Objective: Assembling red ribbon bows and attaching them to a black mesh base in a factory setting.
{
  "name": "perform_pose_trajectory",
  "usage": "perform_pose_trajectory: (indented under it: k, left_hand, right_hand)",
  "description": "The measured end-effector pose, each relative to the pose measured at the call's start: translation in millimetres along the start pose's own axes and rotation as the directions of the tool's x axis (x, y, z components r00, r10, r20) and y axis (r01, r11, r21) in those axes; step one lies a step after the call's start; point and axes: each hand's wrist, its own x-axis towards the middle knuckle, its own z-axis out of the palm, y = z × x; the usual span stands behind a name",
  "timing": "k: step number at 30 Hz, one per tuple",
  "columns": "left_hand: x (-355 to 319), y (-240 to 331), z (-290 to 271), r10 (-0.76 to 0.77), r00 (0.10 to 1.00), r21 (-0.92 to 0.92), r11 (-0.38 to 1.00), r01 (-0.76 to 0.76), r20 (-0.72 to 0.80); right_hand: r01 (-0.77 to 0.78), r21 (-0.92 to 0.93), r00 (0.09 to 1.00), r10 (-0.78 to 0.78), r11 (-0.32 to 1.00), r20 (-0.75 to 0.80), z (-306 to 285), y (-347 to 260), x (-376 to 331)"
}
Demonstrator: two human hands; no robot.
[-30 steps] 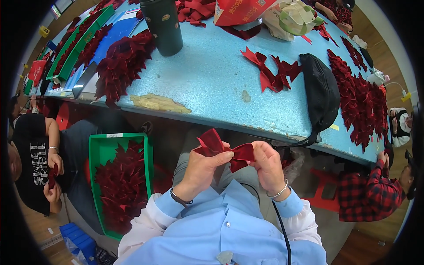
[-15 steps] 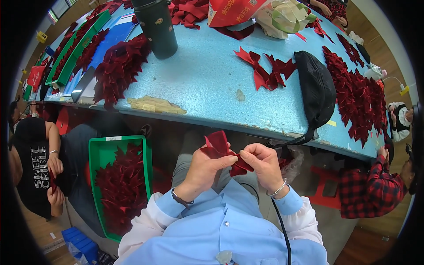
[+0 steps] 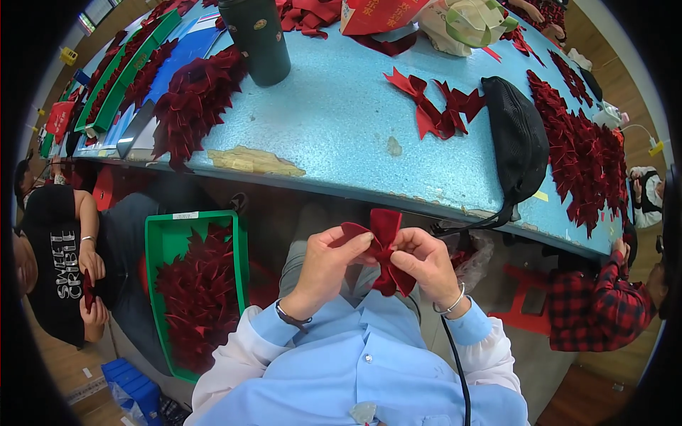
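One red ribbon bow sits between the hands, off the tabletop's near edge, long axis pointing roughly toward it; left hand pinches its left flap, right hand, nearer its middle, pinches there.

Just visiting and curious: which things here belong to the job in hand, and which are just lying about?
Seemingly part of the job:
dark red bow, held by left hand and right hand
red bows piled in the green bin
loose bows on the table

Probably just lying about:
dark bottle
black pouch
cream bag
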Motion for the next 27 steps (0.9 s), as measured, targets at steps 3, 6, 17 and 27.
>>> perform_pose_trajectory:
  k: [3,6,17,27]
  left_hand:
    - [-0.2,-2.7,-2.9,-0.003,0.999,0.087,0.996,0.000,0.038]
    - [4.5,-6.9,-14.2,0.039,0.999,0.265,0.963,-0.046,0.032]
    - [-6.2,-7.4,4.3,-0.045,0.986,0.189,0.982,0.013,0.162]
    - [3.6,-13.8,-9.6,-0.070,0.995,0.066,0.996,0.065,0.076]
  right_hand:
    - [0.000,0.045,0.998,-0.003,0.999,0.060,9.4,-3.5,3.9]
    - [-0.130,0.050,0.977,0.119,0.990,0.178,6.0,-0.6,4.1]
    - [-0.010,0.279,0.988,0.052,0.960,-0.145,7.0,5.7,13.1]
    - [0.140,0.231,0.948,-0.063,0.963,-0.312,8.6,18.3,14.9]
